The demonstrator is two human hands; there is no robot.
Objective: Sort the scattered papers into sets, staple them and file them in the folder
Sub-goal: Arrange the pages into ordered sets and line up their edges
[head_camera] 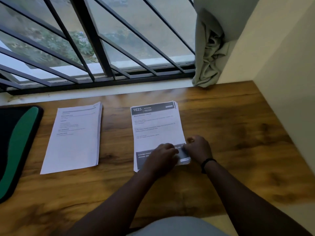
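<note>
Sorting looks done; squaring step. Both hands, left hand [163, 154] & right hand [197, 149], grip clamped on near-right corner of kitchen stack [156, 130]; other stack [75, 137] well left on bench [238, 133]. Next: needs stapler, none visible.

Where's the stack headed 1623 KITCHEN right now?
In the head view, the 1623 stack lies right of centre on the wooden desk, right of the other paper stack; both hands, left hand and right hand, are at its near-right corner.

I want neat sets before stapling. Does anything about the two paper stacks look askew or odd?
Slightly. The right stack is fanned, sheet edges stepping out at its top right and near corners, where both hands work on it. The left stack lies tilted on the table.
</note>
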